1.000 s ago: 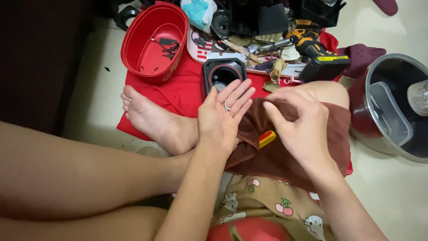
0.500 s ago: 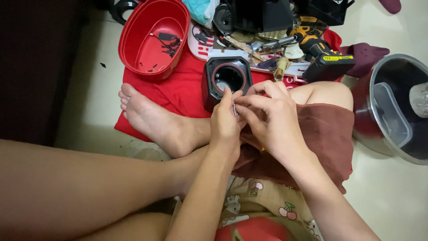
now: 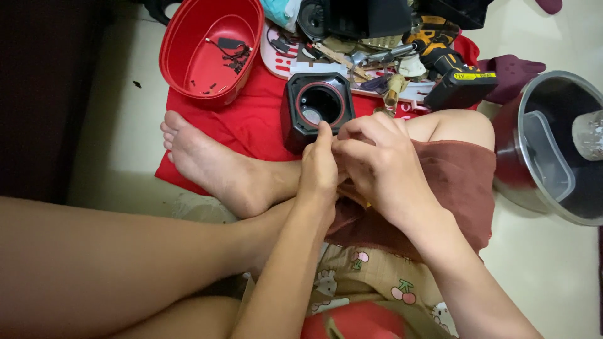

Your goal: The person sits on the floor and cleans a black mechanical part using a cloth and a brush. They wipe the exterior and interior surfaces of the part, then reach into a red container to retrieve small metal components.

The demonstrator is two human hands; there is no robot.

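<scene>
**Both hands joined just below a black housing on the red cloth**

The left hand [image 3: 319,171] and the right hand [image 3: 377,164] are pressed together just below the black housing [image 3: 316,110], which stands on the red cloth [image 3: 251,122] spread on the floor. The left thumb is raised so that its tip touches the lower edge of the housing. The fingers of the right hand are curled and closed against the left hand; whatever is pinched between them is hidden, so it cannot be told what is held. The housing is box-shaped, with a round opening ringed in red facing up.

To the left of the housing, a bare foot [image 3: 217,164] rests on the cloth. Up and to the left of the housing a red oval tub [image 3: 210,47] is seen, with small dark parts in it. To the right of the housing lies a yellow and black cordless drill [image 3: 453,69], and further right a steel pot [image 3: 553,144]. Below the housing, brown shorts [image 3: 452,188] cover the knee.
</scene>
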